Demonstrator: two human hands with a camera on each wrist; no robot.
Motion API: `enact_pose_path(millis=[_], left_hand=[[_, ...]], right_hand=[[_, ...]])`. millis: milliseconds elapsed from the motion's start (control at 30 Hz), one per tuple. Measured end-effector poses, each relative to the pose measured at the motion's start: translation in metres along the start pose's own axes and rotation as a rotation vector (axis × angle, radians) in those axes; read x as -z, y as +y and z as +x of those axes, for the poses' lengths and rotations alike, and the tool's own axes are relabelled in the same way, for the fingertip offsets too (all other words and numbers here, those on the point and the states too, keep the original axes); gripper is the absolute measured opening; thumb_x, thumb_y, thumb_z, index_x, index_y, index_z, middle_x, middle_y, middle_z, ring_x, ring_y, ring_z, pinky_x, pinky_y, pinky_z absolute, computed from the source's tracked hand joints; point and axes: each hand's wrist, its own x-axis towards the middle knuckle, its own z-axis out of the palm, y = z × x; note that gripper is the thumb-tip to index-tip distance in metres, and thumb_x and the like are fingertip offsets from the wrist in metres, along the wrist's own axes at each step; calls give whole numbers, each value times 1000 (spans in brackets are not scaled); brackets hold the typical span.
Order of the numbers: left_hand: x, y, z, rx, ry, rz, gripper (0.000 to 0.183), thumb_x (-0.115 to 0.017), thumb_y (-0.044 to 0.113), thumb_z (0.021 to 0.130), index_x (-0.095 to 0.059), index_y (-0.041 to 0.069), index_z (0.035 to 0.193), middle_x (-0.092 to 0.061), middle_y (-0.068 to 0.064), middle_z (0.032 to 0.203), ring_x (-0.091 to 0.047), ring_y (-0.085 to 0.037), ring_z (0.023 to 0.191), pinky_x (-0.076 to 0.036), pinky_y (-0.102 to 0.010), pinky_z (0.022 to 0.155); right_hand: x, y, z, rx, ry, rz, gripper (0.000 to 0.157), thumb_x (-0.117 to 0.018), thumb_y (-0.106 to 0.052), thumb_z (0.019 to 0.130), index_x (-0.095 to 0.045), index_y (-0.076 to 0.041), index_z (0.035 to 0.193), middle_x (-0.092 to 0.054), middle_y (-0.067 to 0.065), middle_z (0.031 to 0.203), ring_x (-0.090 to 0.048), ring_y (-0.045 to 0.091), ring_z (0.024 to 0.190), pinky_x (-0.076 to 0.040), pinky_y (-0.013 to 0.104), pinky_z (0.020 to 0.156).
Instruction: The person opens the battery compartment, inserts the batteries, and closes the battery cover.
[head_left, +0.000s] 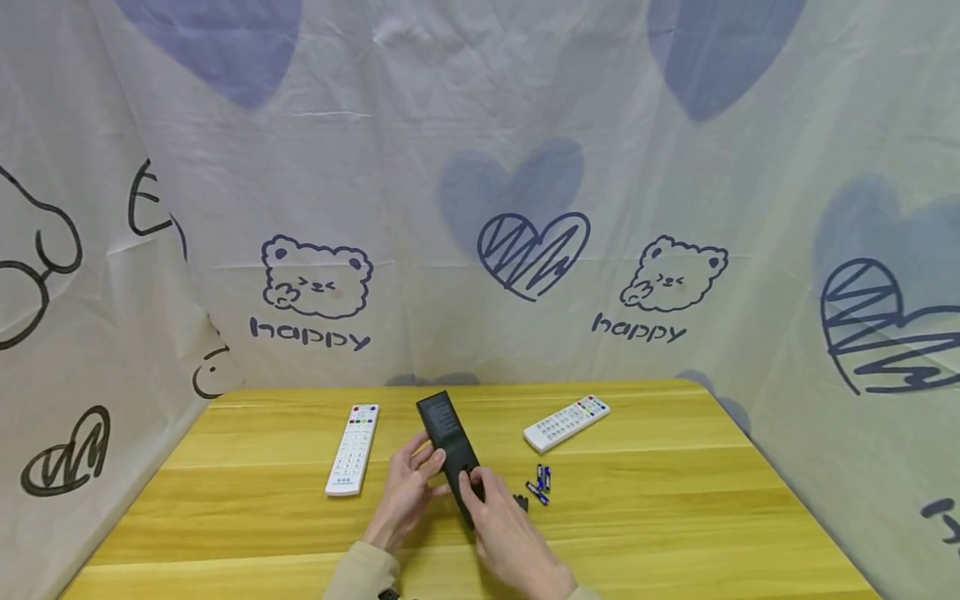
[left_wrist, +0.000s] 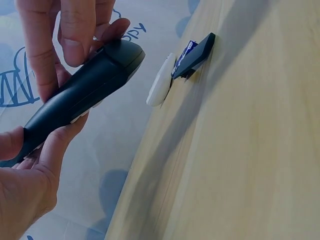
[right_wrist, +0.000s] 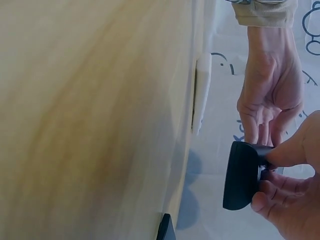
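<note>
A black remote control (head_left: 448, 425) is held above the table, tilted, its back with a printed label facing up. My left hand (head_left: 407, 486) grips it around the middle, thumb on the near edge and fingers beneath. At its lower end my right hand (head_left: 501, 521) holds it with curled fingers, fingertips at the recess in the back. In the right wrist view the remote's end (right_wrist: 240, 175) sits between the right thumb and fingers. What lies inside the recess is hidden by the fingers.
Blue batteries (head_left: 538, 485) lie right of the hands, beside a small black cover (head_left: 521, 502). One white remote control (head_left: 352, 450) lies on the left of the wooden table (head_left: 247, 500), another white remote control (head_left: 567, 423) at the right. A printed cloth (head_left: 420, 292) hangs behind.
</note>
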Motion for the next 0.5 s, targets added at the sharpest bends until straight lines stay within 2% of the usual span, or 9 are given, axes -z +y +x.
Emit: enact_pose_path(millis=[333,400,500], left_hand=[[2,1,-2,-3,28,-11,50,-46,2,105,-31,-4,152,-51,-30,145,-66,-14,107,-64,-37,78],[2,1,-2,-3,26,-3,51,-46,2,105,-30,-4,153,-48,-32,146,-66,-14,108,-64,-37,78],[1,1,-2,-1,14,10,53,-46,3,105,-27,-5,154,-43,-35,149,-65,-14,109,-64,-35,77]], right_hand=[[0,4,2,16,62,127,44,-67,1,90,-62,0,134,-57,11,119,-59,21,108,-59,36,92],[-1,7,3,24,94,174,42,-67,1,90,-64,2,132,-57,10,116,-59,20,103,-59,32,87],[-4,15,4,39,190,278,36,-68,6,87,-69,4,123,-58,9,108,-60,14,90,-57,22,73]])
